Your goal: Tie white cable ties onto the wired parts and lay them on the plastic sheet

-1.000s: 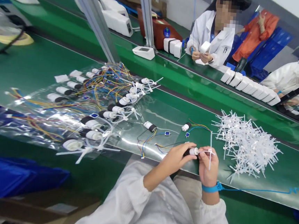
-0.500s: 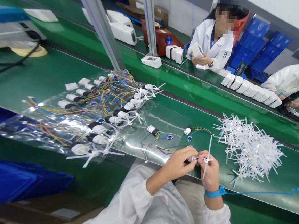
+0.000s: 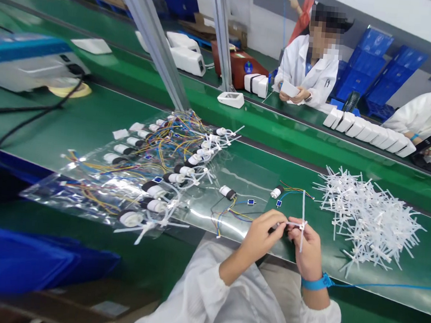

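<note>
My left hand [image 3: 264,236] is closed around a small pump motor, mostly hidden by the fingers; its wires [image 3: 241,216] trail off to the left. My right hand [image 3: 309,247] pinches a cross-shaped piece of white tubing [image 3: 303,214]. One arm of this piece reaches across to the left fingertips; whether it is joined to the motor is hidden. Just beyond the hands lie two loose white-and-black pump motors, a left one [image 3: 227,192] and a right one [image 3: 276,192], with coloured wires and small blue parts [image 3: 250,202].
A heap of white tubing crosses [image 3: 371,220] lies to the right. On the left, plastic bags [image 3: 95,191] carry rows of motors with tubing. A blue wrist strap [image 3: 316,282] has a cord running right. Metal posts [image 3: 154,40] rise behind. Across the line, a person in white [image 3: 310,64] handles a white casing.
The view has shifted, so the bench sits a little further right in the picture. Both hands stay together; the motor's white end, visible before, is now covered by my left fingers.
</note>
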{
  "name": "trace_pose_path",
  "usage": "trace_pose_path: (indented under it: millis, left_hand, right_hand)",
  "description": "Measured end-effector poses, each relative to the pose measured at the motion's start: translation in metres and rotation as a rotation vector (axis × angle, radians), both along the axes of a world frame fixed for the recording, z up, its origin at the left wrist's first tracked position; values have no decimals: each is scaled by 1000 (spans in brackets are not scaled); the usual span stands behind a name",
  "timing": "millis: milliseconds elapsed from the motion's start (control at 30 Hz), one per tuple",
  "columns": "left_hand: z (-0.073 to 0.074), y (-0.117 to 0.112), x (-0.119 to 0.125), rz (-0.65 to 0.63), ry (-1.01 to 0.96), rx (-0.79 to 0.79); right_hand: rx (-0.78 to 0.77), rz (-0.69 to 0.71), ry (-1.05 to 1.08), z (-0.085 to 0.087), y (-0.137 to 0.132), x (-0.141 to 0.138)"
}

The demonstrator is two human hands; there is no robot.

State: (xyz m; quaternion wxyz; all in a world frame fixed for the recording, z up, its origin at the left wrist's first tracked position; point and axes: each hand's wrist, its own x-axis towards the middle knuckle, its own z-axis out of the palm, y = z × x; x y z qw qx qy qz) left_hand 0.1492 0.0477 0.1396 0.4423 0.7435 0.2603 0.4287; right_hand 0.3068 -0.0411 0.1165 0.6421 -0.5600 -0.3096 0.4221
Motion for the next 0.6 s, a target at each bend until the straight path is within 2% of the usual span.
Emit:
trace_pose_path:
  millis: [100, 267, 500, 600]
  left_hand:
    - [-3, 0, 2, 27, 2, 7]
    - [-7, -1, 3, -5, 73, 37]
    - [-6, -1, -5, -161, 97, 96]
    - [-11, 0, -7, -126, 121, 35]
  right_hand:
    - [-4, -4, -64, 3, 1, -3]
    - [-2, -110, -178, 6, 1, -7]
    - [60, -161, -33, 6, 1, -7]
    - [58, -145, -4, 9, 3, -7]
